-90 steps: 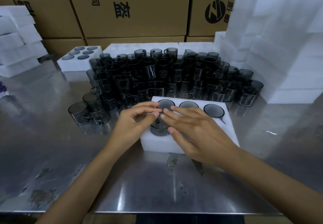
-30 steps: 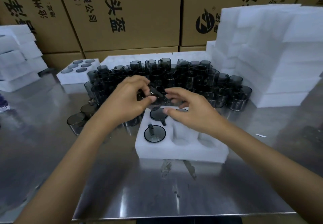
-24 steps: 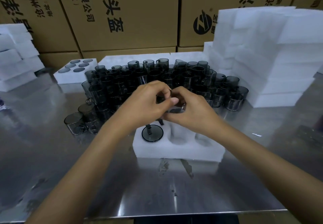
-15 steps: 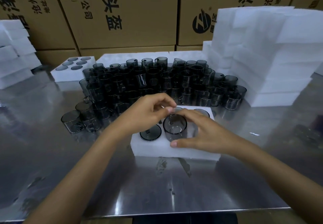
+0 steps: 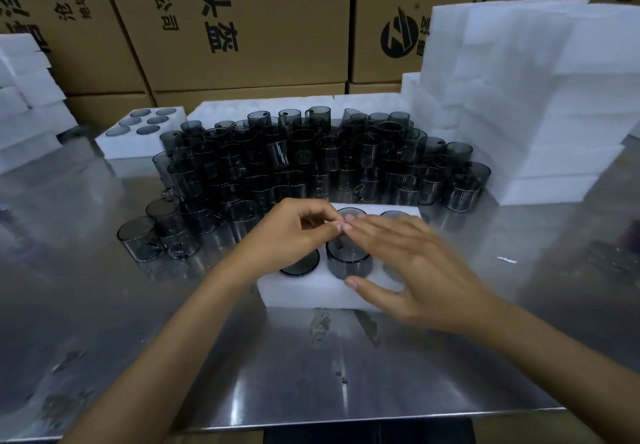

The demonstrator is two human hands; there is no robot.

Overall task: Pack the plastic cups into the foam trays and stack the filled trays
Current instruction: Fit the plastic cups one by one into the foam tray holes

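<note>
A white foam tray (image 5: pixel 311 296) lies on the steel table in front of me. A smoky grey plastic cup (image 5: pixel 348 265) stands part way down in its front middle hole, still sticking up. My right hand (image 5: pixel 412 267) spans this cup, fingers over the far rim and thumb at its front. My left hand (image 5: pixel 289 236) pinches at the same far rim. Another cup (image 5: pixel 302 266) sits sunk in the front left hole. Two more seated cups (image 5: pixel 394 215) show in the back row. The front right hole is hidden under my right hand.
A big heap of loose grey cups (image 5: pixel 311 166) stands behind the tray. A filled foam tray (image 5: pixel 114 147) sits at the back left. Foam tray stacks rise at the right (image 5: pixel 536 97) and far left (image 5: pixel 24 104). Cardboard boxes (image 5: pixel 242 28) wall the back.
Both hands lifted a cup from the heap and brought it down to the tray. It now stands lower in the front middle hole, with my right hand flattened over it.
</note>
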